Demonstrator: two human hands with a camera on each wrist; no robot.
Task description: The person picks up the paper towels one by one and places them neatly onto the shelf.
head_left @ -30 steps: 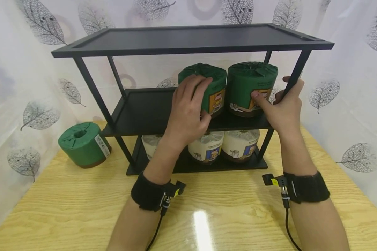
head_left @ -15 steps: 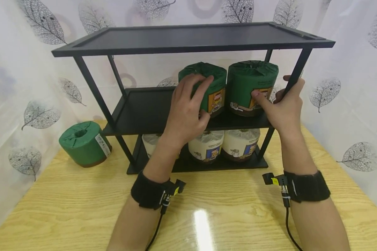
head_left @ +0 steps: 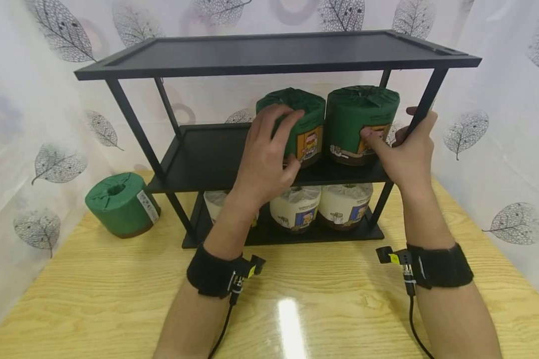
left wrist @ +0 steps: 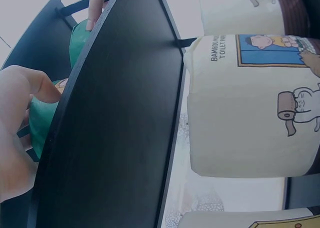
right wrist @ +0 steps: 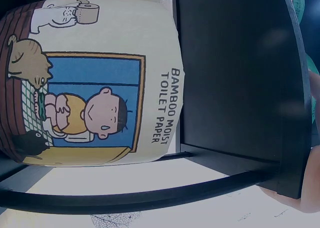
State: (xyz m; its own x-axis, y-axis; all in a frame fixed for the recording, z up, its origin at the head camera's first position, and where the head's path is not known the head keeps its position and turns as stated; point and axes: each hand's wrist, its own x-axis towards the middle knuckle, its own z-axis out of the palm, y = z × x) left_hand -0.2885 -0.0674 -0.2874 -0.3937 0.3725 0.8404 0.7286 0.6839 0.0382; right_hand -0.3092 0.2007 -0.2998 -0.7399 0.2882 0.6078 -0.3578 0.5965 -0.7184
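Two green-wrapped toilet rolls stand side by side on the middle tier of a black metal shelf [head_left: 206, 159]. My left hand [head_left: 292, 142] grips the left green roll [head_left: 307, 114], fingers over its front and thumb low near its base. My right hand [head_left: 396, 130] has its thumb on the label of the right green roll [head_left: 355, 112], and its fingers curl round the shelf's front right post [head_left: 426, 99]. In the left wrist view, part of my palm [left wrist: 15, 138] lies against the green roll [left wrist: 42, 123] beyond the shelf's edge.
Three white rolls [head_left: 343, 204] printed with cartoons stand on the bottom tier, seen close in both wrist views [left wrist: 250, 103] [right wrist: 90, 83]. Another green roll [head_left: 121, 202] lies on the wooden table [head_left: 341, 309] left of the shelf. The top tier [head_left: 269, 50] is bare. Leaf-print curtains surround the table.
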